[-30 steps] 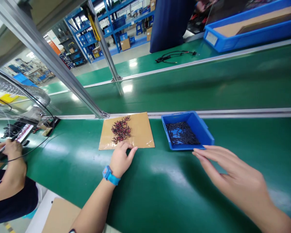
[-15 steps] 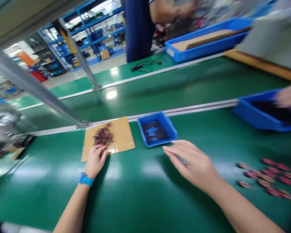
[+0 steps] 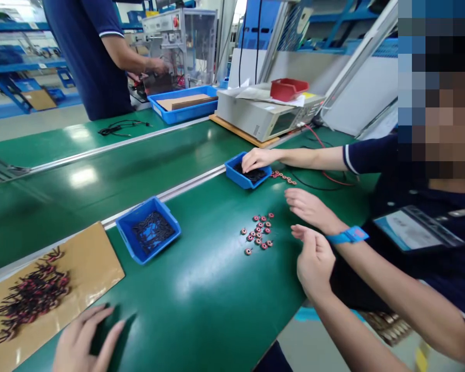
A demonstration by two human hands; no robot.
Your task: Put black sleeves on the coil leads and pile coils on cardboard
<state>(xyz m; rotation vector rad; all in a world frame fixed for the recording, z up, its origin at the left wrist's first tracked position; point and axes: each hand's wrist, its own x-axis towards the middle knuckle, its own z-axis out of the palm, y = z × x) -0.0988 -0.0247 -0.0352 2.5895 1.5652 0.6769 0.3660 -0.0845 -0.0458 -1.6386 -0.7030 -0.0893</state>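
My left hand [image 3: 87,341] is at the lower left, fingers apart and holding nothing, beside a tan sheet [image 3: 96,258]. A heap of small dark and red wired parts [image 3: 39,294] lies on that sheet. To the right of the sheet is a blue bin [image 3: 129,240] with thin black pieces inside. My right hand [image 3: 313,258] is raised at the table's right edge, fingers curled together; what it holds, if anything, is hidden. Several small red ring-shaped parts [image 3: 259,230] lie on the green table [image 3: 201,289] to its left.
Close to my right hand is a co-worker's hand [image 3: 313,209] with a blue wristband; the co-worker's other hand [image 3: 258,159] reaches into a second blue bin [image 3: 238,178]. A grey instrument [image 3: 251,113] stands behind. Another person [image 3: 89,62] works across the table.
The view has swung right, bringing the co-worker and instrument into sight. My right hand has moved from near the blue bin to the table's right edge. My left hand is now off the heap.
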